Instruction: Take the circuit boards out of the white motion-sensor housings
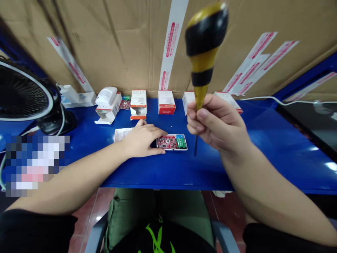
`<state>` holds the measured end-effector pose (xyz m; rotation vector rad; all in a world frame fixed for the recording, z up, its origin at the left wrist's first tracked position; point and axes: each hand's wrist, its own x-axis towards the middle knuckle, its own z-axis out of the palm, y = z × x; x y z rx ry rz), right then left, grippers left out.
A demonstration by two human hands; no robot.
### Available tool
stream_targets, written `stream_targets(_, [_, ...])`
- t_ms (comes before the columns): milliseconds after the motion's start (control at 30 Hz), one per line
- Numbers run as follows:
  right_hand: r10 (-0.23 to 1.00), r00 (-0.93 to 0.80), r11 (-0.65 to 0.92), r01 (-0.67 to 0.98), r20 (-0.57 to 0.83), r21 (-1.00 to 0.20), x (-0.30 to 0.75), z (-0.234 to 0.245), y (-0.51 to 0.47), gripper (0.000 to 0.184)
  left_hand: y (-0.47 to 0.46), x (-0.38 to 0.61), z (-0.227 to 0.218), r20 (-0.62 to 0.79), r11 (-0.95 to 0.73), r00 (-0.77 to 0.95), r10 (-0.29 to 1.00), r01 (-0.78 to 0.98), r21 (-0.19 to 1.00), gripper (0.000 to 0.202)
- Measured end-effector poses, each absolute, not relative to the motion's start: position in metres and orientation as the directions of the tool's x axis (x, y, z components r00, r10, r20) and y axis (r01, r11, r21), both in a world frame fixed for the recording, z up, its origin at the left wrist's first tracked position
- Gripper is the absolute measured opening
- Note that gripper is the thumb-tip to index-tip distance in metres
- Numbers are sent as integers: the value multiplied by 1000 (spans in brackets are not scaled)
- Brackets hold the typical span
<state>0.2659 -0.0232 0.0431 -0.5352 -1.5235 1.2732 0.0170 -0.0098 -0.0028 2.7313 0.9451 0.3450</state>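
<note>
In my right hand (pixel 218 123) is a screwdriver (pixel 206 42), its yellow and black striped handle up and its thin dark shaft pointing down. The fingers pinch it low, near the shaft. My left hand (pixel 143 138) grips the left part of an opened white detector housing (pixel 187 149) with thumb and forefinger at its edges. Inside the housing sit a red circuit board (pixel 167 141) and a green battery (pixel 181 141). Partly behind my left hand lies a white cover (pixel 121 134). The screwdriver's tip is apart from the housing, to its right.
Several small red and white boxes (pixel 166 102) line the back of the blue table (pixel 158 175). On one leans a white detector (pixel 106 96), near another red board (pixel 125 104). A black fan (pixel 21 91) stands at left. A dark flat panel (pixel 313 123) lies at right, with a white cable (pixel 263 97) behind.
</note>
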Motion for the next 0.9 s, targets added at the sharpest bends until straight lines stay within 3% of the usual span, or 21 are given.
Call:
stream_targets(200, [823, -212, 429, -376, 527, -821, 246, 36, -19, 26, -14, 29, -5, 145, -777, 774, 616, 567, 274, 47])
stream_targets(433, [817, -84, 533, -263, 570, -804, 245, 37, -12, 38, -14, 30, -6, 146, -792, 787, 599, 555, 255, 47])
stream_targets(567, [852, -123, 480, -206, 509, -853, 237, 38, -19, 43, -13, 29, -7, 152, -786, 783, 603, 550, 282, 50])
stream_targets(900, [852, -125, 467, -259, 509, -845, 231, 34, -16, 42, -13, 28, -6, 135, -773, 780, 611, 551, 315, 52])
